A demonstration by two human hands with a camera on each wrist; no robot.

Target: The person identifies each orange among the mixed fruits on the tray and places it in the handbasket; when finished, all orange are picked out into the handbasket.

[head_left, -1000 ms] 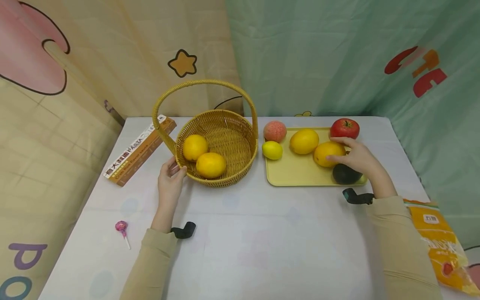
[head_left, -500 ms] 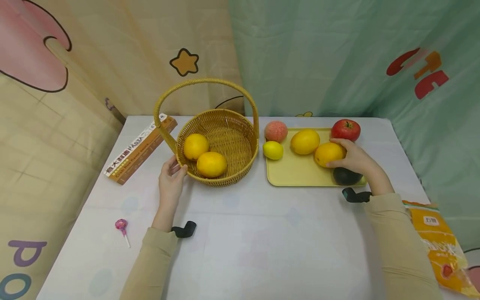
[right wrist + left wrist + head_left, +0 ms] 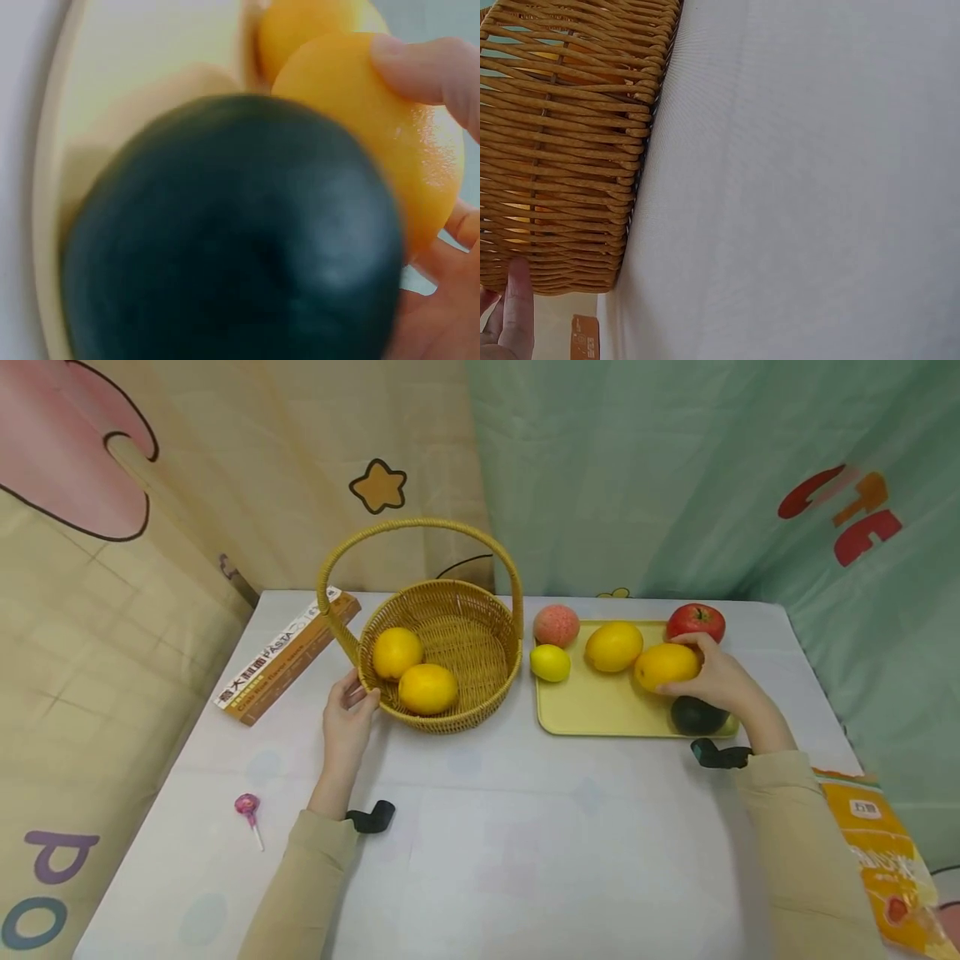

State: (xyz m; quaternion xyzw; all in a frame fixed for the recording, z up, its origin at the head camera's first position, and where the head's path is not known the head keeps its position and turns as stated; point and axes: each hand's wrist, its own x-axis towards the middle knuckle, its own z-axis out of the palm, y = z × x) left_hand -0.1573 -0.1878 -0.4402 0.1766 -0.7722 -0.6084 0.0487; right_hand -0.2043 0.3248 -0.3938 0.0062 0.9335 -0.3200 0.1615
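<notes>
My right hand holds a yellow-orange orange between thumb and fingers, over the right part of the pale yellow tray. A dark green, avocado-like fruit sits just in front of it and fills much of the right wrist view. Another orange lies to its left, and a red tomato-like fruit is behind my fingers. My left hand grips the left front rim of the wicker basket, thumb against the outer wall. Inside the basket rest two oranges.
A pink round fruit and a small lemon lie at the tray's left edge. Left of the basket is a pasta box, with a lollipop nearer. An orange snack bag lies at the right edge.
The head view has shifted slightly. My right thumb and fingers have closed around the orange, which has risen a little relative to the dark fruit. My left hand stays at the basket.
</notes>
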